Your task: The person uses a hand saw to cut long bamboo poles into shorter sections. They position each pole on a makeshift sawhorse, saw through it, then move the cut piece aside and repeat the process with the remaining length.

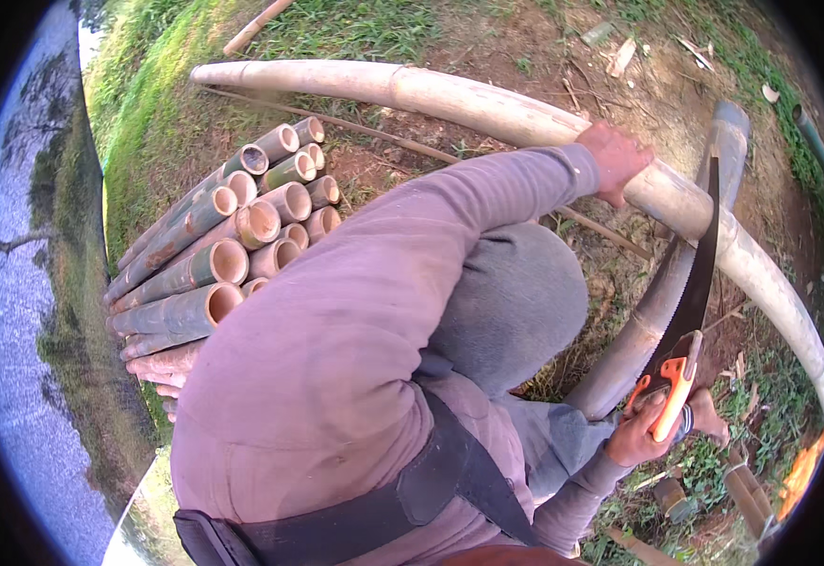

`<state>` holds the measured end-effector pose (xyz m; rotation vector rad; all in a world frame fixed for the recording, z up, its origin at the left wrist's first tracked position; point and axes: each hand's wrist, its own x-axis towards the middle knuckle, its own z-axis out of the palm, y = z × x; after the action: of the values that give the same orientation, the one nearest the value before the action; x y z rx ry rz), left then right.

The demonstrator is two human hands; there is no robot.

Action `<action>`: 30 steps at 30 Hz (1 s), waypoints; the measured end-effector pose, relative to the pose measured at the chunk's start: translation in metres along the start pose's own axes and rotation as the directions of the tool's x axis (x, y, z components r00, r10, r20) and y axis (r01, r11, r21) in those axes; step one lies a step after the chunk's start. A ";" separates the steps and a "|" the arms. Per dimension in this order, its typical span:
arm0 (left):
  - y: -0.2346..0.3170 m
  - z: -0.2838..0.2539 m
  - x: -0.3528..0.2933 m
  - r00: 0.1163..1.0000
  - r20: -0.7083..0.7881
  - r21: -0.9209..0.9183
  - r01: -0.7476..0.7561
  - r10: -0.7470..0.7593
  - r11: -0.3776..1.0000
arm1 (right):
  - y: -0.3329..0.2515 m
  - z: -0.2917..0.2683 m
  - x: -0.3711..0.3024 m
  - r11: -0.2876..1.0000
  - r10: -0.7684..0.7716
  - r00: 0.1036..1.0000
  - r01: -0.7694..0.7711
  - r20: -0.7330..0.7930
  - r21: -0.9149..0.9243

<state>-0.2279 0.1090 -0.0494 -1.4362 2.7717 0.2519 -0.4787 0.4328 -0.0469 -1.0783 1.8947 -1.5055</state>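
A long pale bamboo pole (487, 106) curves across the view from the upper left to the lower right. My left hand (616, 162) grips it from above, right of the middle. In my right hand (642, 434) is the orange handle of a handsaw (698, 288). Its dark toothed blade points away from me and crosses the pole to the right of my left hand. Whether the teeth have cut into the bamboo, I cannot tell. A greyish bamboo log (633, 330) lies crosswise beneath the pole.
Several cut bamboo lengths (185, 269) are stacked at the left, hollow ends facing me. A thin stick (610, 233) lies on the ground below the pole. My bent knee (516, 292) is close to the work. Bamboo offcuts (749, 491) lie at the lower right, near something orange (801, 474).
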 end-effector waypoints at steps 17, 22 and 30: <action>0.000 0.007 -0.002 0.987 0.070 0.121 0.134 -0.143 0.984 | 0.012 -0.007 -0.035 0.990 -0.101 0.995 0.100 -0.006 -0.101; 0.006 0.007 0.002 0.987 0.070 0.138 0.138 -0.148 0.981 | 0.036 0.007 -0.010 0.950 -0.267 0.964 0.265 0.011 -0.163; 0.005 0.012 0.000 0.991 0.017 0.120 0.126 -0.129 0.985 | 0.005 0.081 0.094 0.973 -0.212 0.977 0.211 0.000 -0.091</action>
<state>-0.2328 0.1135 -0.0605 -1.5614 2.6121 0.0999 -0.4707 0.3099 -0.0643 -1.3528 1.9205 -1.5528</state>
